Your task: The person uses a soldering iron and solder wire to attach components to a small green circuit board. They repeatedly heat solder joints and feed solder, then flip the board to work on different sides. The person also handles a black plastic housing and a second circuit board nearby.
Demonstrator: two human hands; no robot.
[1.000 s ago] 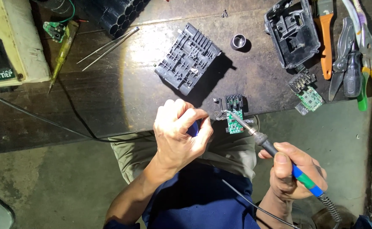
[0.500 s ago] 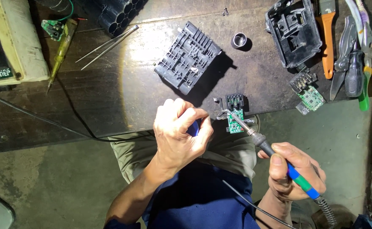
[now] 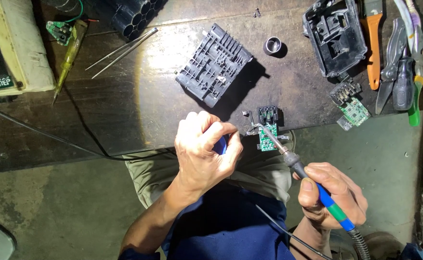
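Here, at lower right of the frame, the right hand has its fingers clamped on a soldering iron — its tip touching the small green circuit board at the table edge, centre frame. The left hand, just left of the board, pinches a blue tool — mostly hidden.

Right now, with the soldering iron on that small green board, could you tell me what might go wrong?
The small green board sits at the table edge, so pressure from the soldering iron might tip it onto the lap. The left hand is close to the hot tip and could get burned. The cable trailing from the right hand could snag.
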